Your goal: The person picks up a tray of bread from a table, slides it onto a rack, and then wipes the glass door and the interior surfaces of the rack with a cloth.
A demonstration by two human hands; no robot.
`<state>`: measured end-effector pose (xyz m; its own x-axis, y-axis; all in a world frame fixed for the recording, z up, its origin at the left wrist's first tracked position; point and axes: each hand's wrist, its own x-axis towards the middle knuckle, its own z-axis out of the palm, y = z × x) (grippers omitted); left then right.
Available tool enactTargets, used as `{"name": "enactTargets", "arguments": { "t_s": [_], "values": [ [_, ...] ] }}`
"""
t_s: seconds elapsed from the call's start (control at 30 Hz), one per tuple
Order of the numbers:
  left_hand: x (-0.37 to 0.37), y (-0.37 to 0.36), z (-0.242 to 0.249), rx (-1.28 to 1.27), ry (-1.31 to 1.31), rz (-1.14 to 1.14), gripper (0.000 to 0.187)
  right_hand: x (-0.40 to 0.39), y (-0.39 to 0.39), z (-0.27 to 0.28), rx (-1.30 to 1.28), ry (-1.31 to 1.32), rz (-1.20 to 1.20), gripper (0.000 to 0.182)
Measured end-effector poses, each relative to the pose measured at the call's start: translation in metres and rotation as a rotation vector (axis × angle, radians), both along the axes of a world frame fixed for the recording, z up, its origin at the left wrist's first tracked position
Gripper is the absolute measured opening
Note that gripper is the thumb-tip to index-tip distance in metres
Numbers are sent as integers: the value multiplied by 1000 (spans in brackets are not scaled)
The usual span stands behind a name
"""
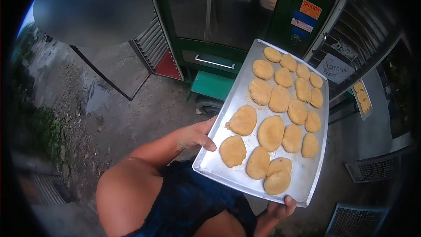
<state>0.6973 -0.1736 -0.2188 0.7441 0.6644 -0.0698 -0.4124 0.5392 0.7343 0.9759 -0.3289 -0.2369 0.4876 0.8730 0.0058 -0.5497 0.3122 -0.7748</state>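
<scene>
Metal baking tray (238, 173) of flat dough rounds (270, 133) held between left hand (197, 136), clasping its left rim, and right hand (280, 210), near corner; long axis points away, toward green oven (239, 22).

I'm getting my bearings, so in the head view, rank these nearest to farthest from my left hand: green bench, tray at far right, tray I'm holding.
1. Held tray: its edge is in your left hand.
2. Green bench: just beyond that hand, ahead.
3. Far-right tray: past the held tray, well to the right.
</scene>
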Motion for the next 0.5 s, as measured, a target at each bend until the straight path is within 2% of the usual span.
{"name": "enactTargets", "arguments": {
  "t_s": [0.13, 0.2, 0.27, 0.33, 0.37, 0.4, 0.47, 0.5],
  "values": [
    [-95, -3, 17, 1, 6, 128, 107, -92, 27, 14, -66, -65, 23, 80],
    [-138, -2, 23, -29, -72, 194, 106, -127, 29, 10, -81, -92, 24, 80],
    [-179, 1, 25, 42, -50, 235, 106, -166, 41, 11, -73, -109, 24, 80],
    [-214, 8, 30, 60, -57, 284, 106, -205, 58, 25, -51, -15, 284, 79],
    [-248, 14, 30, 75, -40, 317, 105, -240, 67, 22, -49, 27, 146, 80],
    [-279, 18, 32, 92, -36, 310, 105, -266, 74, 25, -32, 34, 139, 80],
    [-332, 29, 43, 128, 3, 398, 105, -312, 97, 46, -29, 102, 447, 78],
    [-349, 31, 61, 125, -12, 476, 105, -334, 110, 50, -7, 101, 442, 78]
  ]
}}
